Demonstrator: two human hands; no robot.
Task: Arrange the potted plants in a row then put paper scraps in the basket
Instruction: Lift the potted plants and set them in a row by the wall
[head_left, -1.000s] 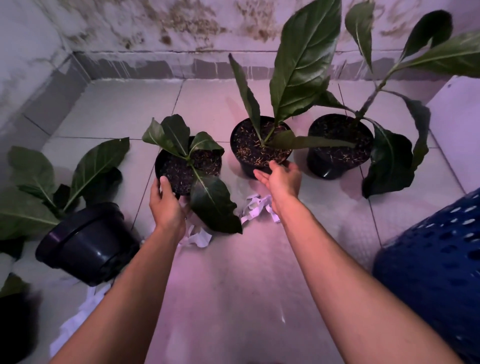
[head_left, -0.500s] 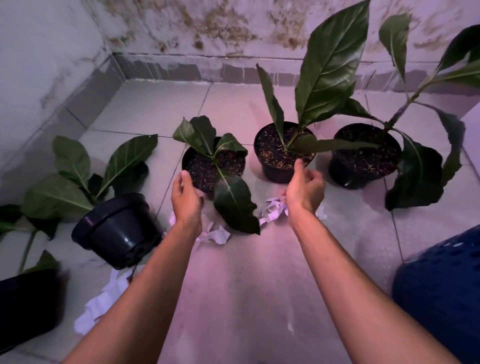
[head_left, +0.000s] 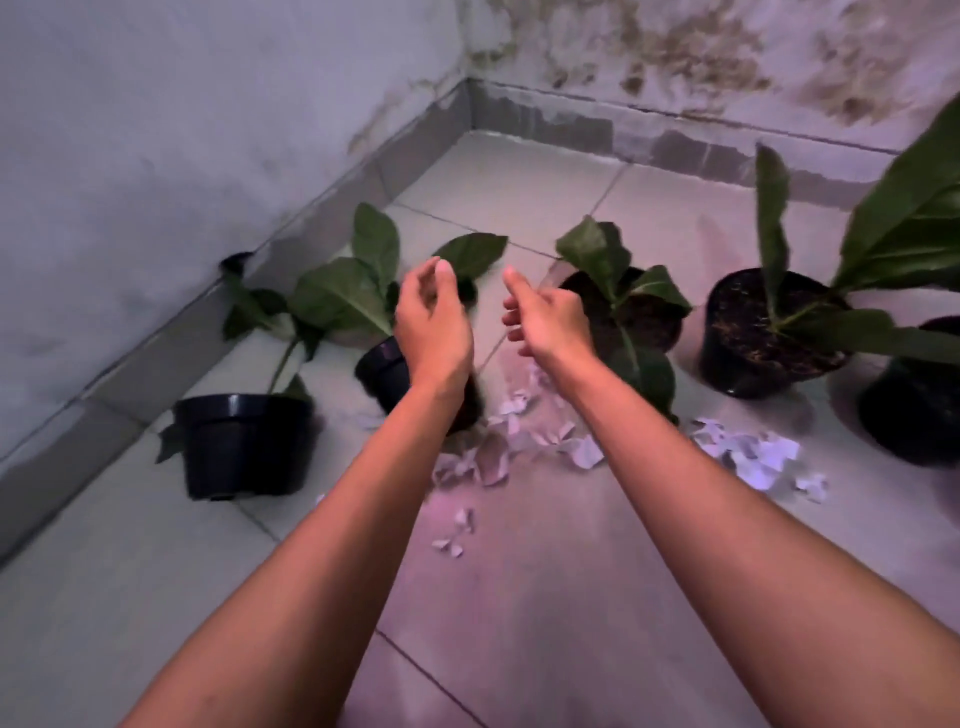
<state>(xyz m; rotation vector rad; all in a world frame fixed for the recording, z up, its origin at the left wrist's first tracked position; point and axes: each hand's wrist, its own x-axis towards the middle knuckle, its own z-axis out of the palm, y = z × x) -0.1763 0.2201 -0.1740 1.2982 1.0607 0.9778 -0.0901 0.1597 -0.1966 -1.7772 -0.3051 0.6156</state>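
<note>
Grey wall (head_left: 156, 130) left, tiled floor (head_left: 519, 649) below. Five black pots: two at left tipped over, first (head_left: 244, 444), second (head_left: 384, 371) partly behind left hand (head_left: 431, 322); three upright at right (head_left: 623, 312) (head_left: 769, 332) (head_left: 914, 395). Big green leaves. Both hands empty, fingers loosely curled, above floor; right hand (head_left: 545, 319). White scraps (head_left: 748, 457) scattered before pots.

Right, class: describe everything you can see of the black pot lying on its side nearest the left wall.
The tipped pot is black, glossy, plastic-looking, round and tapered, with a thick rim. It lies on its side on the pale tiled floor beside the wall's grey skirting, rim towards the wall. Thin stems and dark green leaves sprawl from behind it across the tiles. Neither hand touches it; its soil is hidden.
</note>
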